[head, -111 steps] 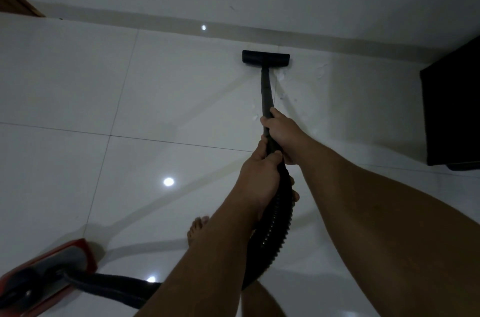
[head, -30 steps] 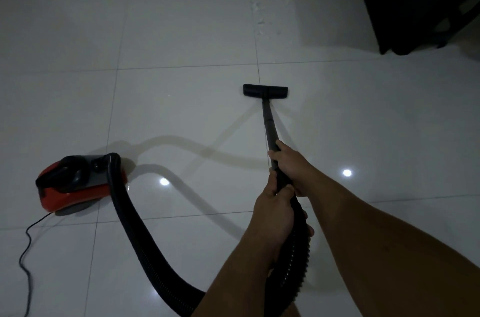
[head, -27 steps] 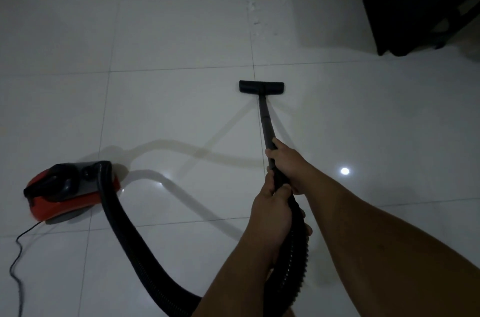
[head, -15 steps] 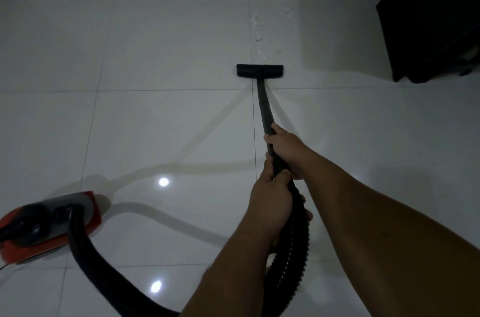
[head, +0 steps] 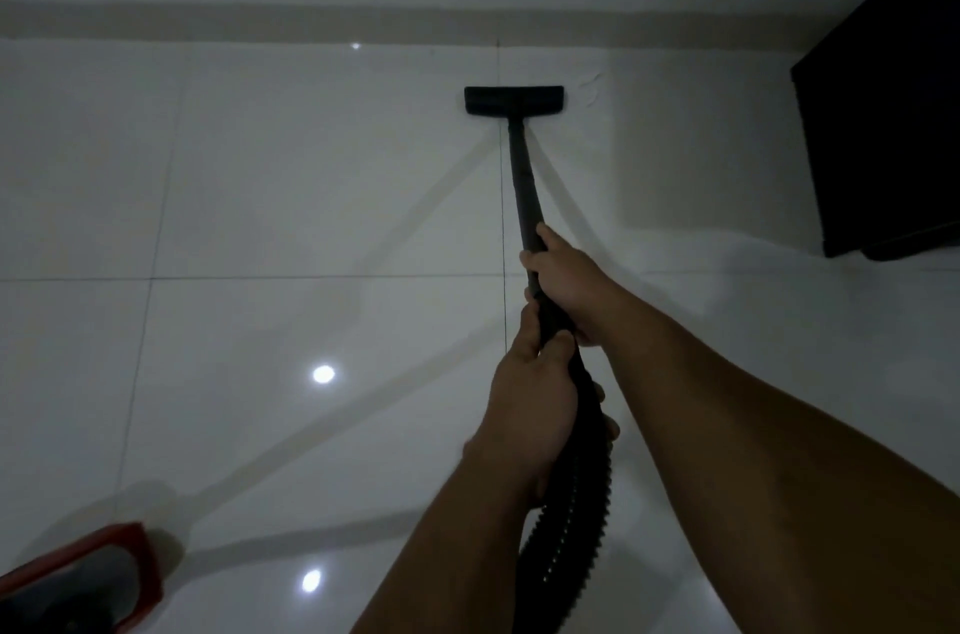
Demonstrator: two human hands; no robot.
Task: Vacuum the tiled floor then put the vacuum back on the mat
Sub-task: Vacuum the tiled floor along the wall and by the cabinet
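Far to the left of the fingers, the red vacuum body (head: pixel 78 581) sits on the tiled floor (head: pixel 260 197). The left hand (head: pixel 535 410) wraps the hose (head: pixel 571 524), fingers curled closed; the right hand (head: pixel 563 280) clamps the wand (head: pixel 524 186) ahead. The nozzle (head: pixel 513 100) lies beyond the fingertips, near the wall. Vacuuming seems unfinished; no mat is visible.

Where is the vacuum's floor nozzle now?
In the head view the floor nozzle lies flat on the tiled floor, upper centre, close to the baseboard and left of the dark cabinet.
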